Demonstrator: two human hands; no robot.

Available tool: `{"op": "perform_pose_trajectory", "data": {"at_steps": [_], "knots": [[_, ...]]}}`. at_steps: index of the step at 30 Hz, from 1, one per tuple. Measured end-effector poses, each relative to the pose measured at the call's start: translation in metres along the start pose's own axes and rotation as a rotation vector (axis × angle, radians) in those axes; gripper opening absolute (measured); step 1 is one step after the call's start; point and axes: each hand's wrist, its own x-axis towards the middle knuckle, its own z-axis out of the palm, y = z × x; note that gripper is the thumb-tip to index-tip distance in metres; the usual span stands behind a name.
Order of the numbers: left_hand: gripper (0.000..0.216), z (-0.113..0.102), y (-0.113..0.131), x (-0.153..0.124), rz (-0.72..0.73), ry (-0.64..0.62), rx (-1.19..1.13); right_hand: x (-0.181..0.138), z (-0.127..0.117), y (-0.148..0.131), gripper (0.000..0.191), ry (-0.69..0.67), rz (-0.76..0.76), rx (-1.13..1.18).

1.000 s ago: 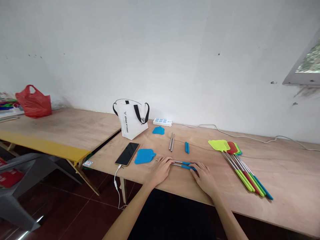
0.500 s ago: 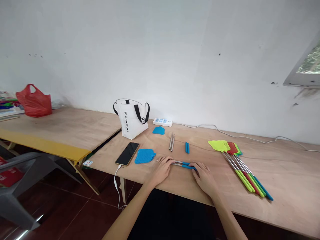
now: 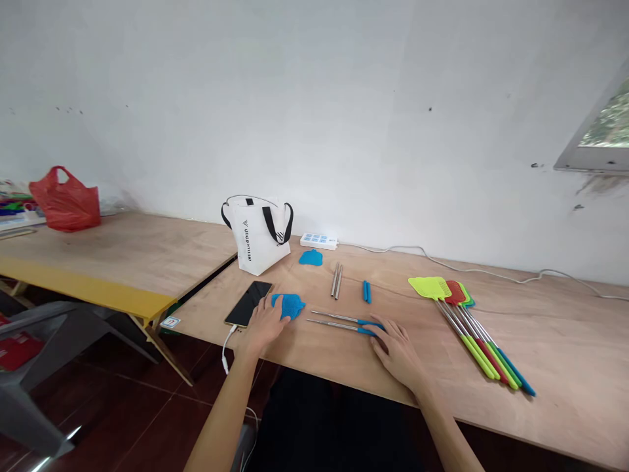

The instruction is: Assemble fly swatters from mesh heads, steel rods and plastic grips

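My left hand [image 3: 266,323] rests with its fingers apart over a blue fly swatter head [image 3: 289,305], covering its left part. My right hand [image 3: 397,347] lies with fingers stretched over the blue grips of two metal swatter rods [image 3: 339,324], which lie side by side pointing left. Whether its fingers close on the grips cannot be made out. Beyond the rods are two blue sleeves [image 3: 367,292] and two bare metal tubes [image 3: 337,282]. Another blue swatter head [image 3: 311,257] lies farther back.
Several complete fly swatters [image 3: 472,328] lie fanned at the right. A phone [image 3: 248,303] with a white cable is at the left, near a white bag [image 3: 260,242]. A power strip [image 3: 318,241] stands by the wall. A red bag [image 3: 66,200] sits on the other table.
My left hand has left the metal rods and moved left onto the nearer blue swatter head. The rods now show along their length. My right hand stays at the blue grips.
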Motion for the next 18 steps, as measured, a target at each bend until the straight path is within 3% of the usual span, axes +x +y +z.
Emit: {"op": "perform_pose_trajectory", "data": {"at_steps": [3,8,14,18], "knots": [[0.06,0.003,-0.004,0.0,-0.059,-0.092,0.027,0.001,-0.005,-0.005,0.023,-0.019,-0.046,0.01],[0.049,0.001,0.003,-0.001,0.017,-0.17,0.001,0.001,-0.008,-0.009,0.024,-0.053,-0.095,0.027],[0.085,-0.008,-0.002,0.004,0.14,-0.2,-0.121,0.001,-0.003,-0.002,0.022,-0.024,-0.112,0.054],[0.095,-0.01,-0.004,0.009,0.14,-0.187,-0.142,0.001,-0.003,0.0,0.023,0.009,-0.089,0.082]]}}
